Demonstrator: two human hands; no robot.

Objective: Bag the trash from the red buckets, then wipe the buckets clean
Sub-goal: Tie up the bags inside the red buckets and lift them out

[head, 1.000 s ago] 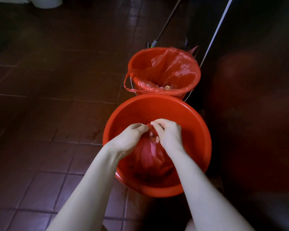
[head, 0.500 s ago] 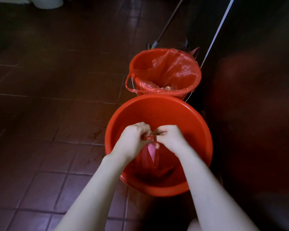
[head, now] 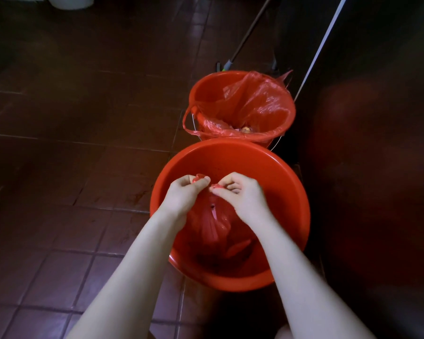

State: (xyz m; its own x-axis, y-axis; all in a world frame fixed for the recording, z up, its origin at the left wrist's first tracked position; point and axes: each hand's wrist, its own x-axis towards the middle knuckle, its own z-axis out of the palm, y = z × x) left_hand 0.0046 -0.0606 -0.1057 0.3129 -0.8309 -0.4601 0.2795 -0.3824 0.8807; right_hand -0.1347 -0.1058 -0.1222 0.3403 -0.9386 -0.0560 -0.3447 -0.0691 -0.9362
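The near bucket, a wide red tub, sits on the dark tiled floor. Over it the left hand and right hand each have their fingers curled and clamped on a twisted ear of the red bag. The ears are pulled taut between them at the neck, and the bag's bulk hangs inside the tub, partly hidden by the forearms. Just beyond the tub's rim stands the far bucket, holding a loose red liner with scraps at the bottom; one liner loop droops over its left side. Behind it a dark handle and a white pole lean by a dark wall — it hems both buckets in on the right.
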